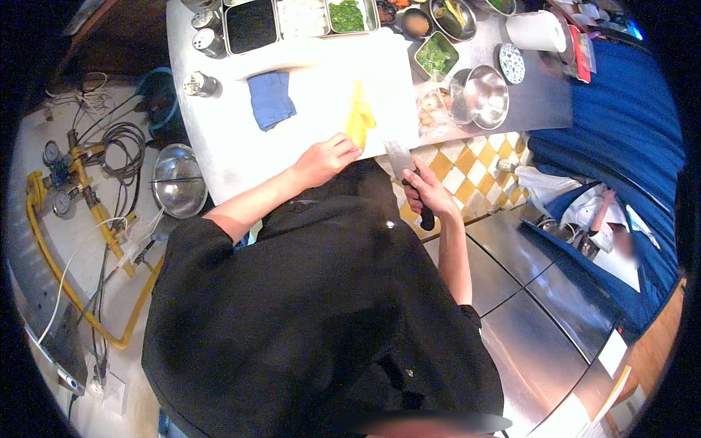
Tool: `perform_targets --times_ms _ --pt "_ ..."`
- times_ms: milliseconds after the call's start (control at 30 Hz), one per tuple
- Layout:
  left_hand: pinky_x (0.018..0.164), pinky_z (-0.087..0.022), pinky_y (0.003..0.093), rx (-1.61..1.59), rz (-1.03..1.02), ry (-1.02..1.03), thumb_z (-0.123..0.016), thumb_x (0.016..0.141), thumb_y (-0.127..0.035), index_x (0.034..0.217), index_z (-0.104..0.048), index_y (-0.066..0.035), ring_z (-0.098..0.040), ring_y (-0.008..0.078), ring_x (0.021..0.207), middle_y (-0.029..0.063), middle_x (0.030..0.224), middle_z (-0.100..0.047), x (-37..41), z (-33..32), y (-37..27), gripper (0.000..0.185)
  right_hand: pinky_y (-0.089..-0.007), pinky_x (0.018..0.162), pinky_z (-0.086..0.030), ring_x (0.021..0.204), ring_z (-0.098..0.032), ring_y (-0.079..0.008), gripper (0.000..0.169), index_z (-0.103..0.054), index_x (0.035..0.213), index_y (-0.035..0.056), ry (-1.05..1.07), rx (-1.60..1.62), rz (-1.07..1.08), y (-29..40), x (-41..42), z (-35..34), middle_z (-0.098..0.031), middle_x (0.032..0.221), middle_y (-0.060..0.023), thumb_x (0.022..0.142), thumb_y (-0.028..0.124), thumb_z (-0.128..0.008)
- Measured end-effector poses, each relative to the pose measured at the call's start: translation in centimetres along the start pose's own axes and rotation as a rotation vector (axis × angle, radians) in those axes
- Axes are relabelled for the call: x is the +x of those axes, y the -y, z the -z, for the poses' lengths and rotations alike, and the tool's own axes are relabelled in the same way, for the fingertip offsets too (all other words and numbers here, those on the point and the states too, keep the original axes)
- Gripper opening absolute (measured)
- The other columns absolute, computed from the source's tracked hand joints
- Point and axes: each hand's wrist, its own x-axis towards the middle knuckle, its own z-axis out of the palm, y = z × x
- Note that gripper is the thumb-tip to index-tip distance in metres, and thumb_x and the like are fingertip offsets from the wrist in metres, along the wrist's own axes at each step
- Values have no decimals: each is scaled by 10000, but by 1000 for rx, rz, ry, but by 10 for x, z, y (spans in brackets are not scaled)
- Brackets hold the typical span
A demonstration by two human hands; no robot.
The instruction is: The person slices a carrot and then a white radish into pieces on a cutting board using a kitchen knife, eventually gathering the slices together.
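Observation:
On a white cutting board (pixel 323 120), overexposed in places, lies a piece of yellow food (pixel 360 117), too bright to identify. My left hand (pixel 330 157) rests at its near end, fingers bent together and touching it; I cannot tell whether they grip it. The black handle of a kitchen knife (pixel 400 157) is in my right hand (pixel 430 189), just past the board's near edge. Its broad blade points away from me, tip over the board, apart from the yellow food. A folded blue cloth (pixel 271 101) lies left of the food.
Metal trays hold chopped greens (pixel 347 15) and dark food (pixel 251 26). Shakers (pixel 200 84) stand left. To the right are a square dish of greens (pixel 436 55), a plastic bag of food (pixel 435 107), a steel bowl (pixel 487 97) and a paper roll (pixel 535 31). Another person (pixel 605 219) is beyond a blue curtain.

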Motion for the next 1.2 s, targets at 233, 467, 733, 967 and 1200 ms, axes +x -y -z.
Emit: perform_targets --times_ms 233,467,733,967,1200 --pt "785 -623 333 23 -39 44 -663 831 -83 1162 -713 -52 -645 253 1092 61 1092 -671 -2 0 2 335 -578 657 -506 752 -672 -495 231 -481 1105 74 -473 -1071 425 -12 6 -19 -691 805 -254 1029 262 -592" --pt "796 -620 331 73 -79 25 -669 839 -79 1162 -712 -24 -661 248 1091 84 1101 -676 5 6 0 330 -611 632 -498 727 -662 -491 226 -448 1087 82 -434 -1147 431 -25 -2 -21 -672 752 -266 1029 261 -573" --pt "778 -619 321 41 -69 31 -670 832 -50 1147 -724 -10 -669 240 1078 81 1054 -677 15 14 -4 323 -611 624 -488 722 -649 -504 240 -443 1066 81 -418 -1090 429 -42 10 -22 -651 723 -275 1016 262 -593" --pt "774 -619 321 28 -34 62 -673 813 -43 1161 -726 -23 -668 245 1074 74 1044 -682 13 14 -5 352 -607 641 -488 734 -646 -510 250 -430 1064 73 -420 -1046 438 -42 8 -22 -644 725 -282 1021 262 -587" --pt "746 -618 320 19 -36 47 -673 812 -34 1176 -723 -22 -667 248 1059 77 1030 -682 14 13 -3 368 -612 638 -486 725 -643 -514 259 -417 1082 76 -419 -1029 456 -39 10 -18 -644 724 -287 1024 265 -585"
